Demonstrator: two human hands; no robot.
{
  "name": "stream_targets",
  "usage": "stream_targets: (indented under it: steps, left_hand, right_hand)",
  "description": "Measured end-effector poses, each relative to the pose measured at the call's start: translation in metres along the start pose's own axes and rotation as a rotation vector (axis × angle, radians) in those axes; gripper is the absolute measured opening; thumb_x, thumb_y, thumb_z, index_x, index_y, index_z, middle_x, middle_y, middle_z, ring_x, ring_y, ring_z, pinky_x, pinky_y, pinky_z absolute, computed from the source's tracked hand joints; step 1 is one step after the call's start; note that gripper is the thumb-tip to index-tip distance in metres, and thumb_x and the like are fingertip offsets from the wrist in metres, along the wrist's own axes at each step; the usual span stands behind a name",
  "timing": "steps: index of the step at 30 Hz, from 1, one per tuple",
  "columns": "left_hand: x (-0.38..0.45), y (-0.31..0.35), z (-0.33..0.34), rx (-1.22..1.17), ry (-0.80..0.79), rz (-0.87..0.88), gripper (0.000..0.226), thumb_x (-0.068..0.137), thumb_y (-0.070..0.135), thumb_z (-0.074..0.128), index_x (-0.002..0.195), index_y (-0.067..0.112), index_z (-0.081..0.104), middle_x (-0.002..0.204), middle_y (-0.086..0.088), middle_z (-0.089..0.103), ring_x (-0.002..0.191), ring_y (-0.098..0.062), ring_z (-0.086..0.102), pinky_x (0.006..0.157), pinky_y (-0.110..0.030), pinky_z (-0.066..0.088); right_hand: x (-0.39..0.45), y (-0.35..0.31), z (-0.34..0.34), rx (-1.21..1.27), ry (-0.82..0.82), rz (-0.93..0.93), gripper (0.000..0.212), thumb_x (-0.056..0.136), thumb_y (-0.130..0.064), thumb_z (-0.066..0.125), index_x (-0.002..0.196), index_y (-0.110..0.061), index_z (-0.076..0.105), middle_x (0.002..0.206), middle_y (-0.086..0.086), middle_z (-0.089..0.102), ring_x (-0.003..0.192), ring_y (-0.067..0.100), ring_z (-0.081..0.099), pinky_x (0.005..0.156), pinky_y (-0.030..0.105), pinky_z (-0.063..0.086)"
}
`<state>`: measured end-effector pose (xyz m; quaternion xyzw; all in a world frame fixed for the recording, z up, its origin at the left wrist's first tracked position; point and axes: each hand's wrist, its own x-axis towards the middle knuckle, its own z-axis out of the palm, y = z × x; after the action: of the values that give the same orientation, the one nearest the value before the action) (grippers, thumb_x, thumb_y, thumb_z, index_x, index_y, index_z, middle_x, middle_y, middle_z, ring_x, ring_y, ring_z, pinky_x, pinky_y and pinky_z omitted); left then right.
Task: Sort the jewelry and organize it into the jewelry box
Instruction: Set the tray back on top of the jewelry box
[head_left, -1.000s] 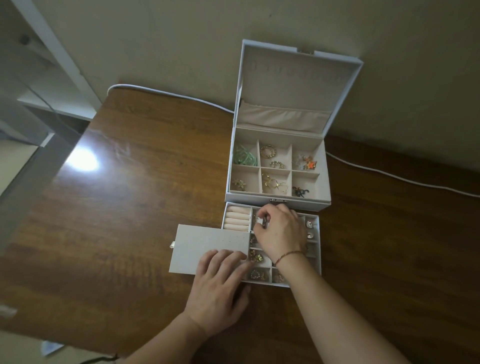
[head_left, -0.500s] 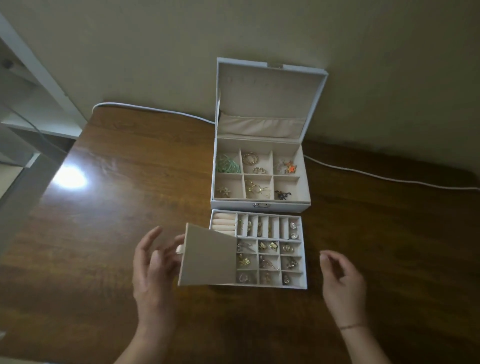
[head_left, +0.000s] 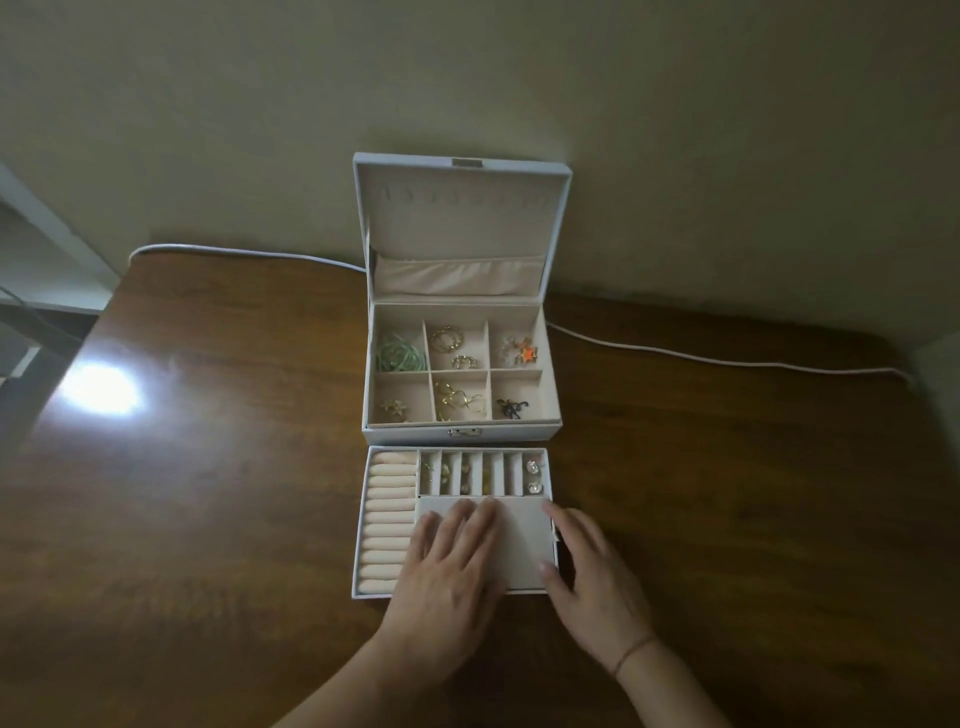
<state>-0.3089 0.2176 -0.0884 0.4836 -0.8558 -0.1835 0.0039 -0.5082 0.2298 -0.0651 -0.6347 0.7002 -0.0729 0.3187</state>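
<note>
Flap moved right, now covers the tray's small cells.
Left hand flat on it, right hand steadying its edge; sorting looks nearly done.

Jewelry box: pale, lid up, well beyond both hands; six cells hold green bracelets, gold rings, orange star piece, gold chain pieces, small dark item. Tray just before box: cream ring rolls left of left hand; narrow earring slots beyond fingertips. Flat cover panel lies under left fingers, right hand at its right edge.
</note>
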Motion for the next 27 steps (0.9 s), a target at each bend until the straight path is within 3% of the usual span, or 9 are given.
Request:
stream_targets:
  steps: [4,8,13,20,27]
  left_hand:
    - [0.0,-0.002,0.003,0.051,-0.005,-0.071,0.065,0.092,0.065,0.041,0.146,0.028,0.04,0.16,-0.005,0.029,0.143,-0.029,0.029,0.12,-0.046,0.022]
    - [0.0,-0.004,0.001,0.066,-0.042,-0.071,0.067,0.094,0.069,0.036,0.148,0.029,0.039,0.16,-0.002,0.031,0.145,-0.028,0.033,0.113,-0.045,0.016]
    - [-0.004,-0.003,0.003,0.099,-0.013,-0.063,0.067,0.096,0.066,0.036,0.151,0.028,0.037,0.161,0.001,0.026,0.147,-0.026,0.025,0.117,-0.043,0.012]
    - [-0.004,-0.001,0.006,0.161,-0.021,-0.047,0.067,0.098,0.062,0.035,0.152,0.022,0.034,0.159,-0.004,0.031,0.145,-0.032,0.03,0.111,-0.049,0.02]
    - [-0.016,-0.01,0.002,0.146,-0.038,-0.035,0.087,0.087,0.076,0.037,0.156,0.025,0.025,0.163,-0.006,0.022,0.149,-0.031,0.02,0.111,-0.051,0.016]
  right_hand:
    - [0.007,0.004,-0.007,-0.065,-0.108,-0.005,0.077,0.089,-0.051,0.053,0.15,-0.045,0.006,0.154,-0.016,0.014,0.137,0.011,0.033,0.105,0.028,0.041]
    - [0.013,0.008,-0.012,-0.11,-0.156,-0.026,0.085,0.085,-0.057,0.055,0.15,-0.044,0.002,0.153,-0.017,0.011,0.132,0.011,0.039,0.099,0.028,0.046]
    - [0.012,0.008,-0.012,-0.155,-0.164,-0.055,0.085,0.086,-0.06,0.052,0.151,-0.041,0.002,0.155,-0.015,0.01,0.134,0.011,0.037,0.099,0.027,0.045]
    - [0.013,0.003,-0.018,-0.235,-0.188,-0.067,0.08,0.087,-0.062,0.048,0.151,-0.04,0.004,0.155,-0.011,0.009,0.134,0.014,0.037,0.096,0.029,0.046]
    - [0.005,0.008,-0.013,-0.293,-0.154,-0.079,0.081,0.086,-0.072,0.031,0.15,-0.04,-0.005,0.158,-0.007,0.007,0.138,0.015,0.031,0.106,0.032,0.039]
